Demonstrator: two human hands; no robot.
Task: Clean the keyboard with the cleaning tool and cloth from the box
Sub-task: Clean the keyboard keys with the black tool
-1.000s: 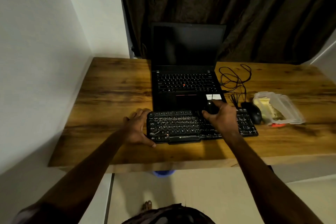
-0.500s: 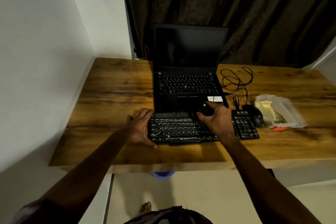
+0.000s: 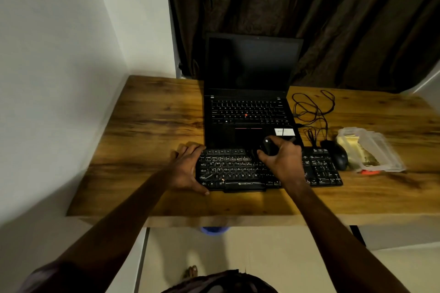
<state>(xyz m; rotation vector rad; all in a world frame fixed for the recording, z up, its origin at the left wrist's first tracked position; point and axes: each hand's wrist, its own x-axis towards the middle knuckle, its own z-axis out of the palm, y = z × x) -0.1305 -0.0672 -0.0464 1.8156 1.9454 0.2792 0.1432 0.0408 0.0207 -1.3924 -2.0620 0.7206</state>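
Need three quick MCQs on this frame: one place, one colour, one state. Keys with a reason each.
1. The mouse lies: A between keyboard and clear box; B left of keyboard; C on a chair.
2. The pointing nub on the laptop is: A blue; B red; C green.
3. The right hand: A lies flat; B hangs idle; C holds the dark cleaning tool.
Key: 1 A, it sits right of the keyboard, box beyond; 2 B, red dot amid the keys; 3 C, fingers curl round it over the keyboard.
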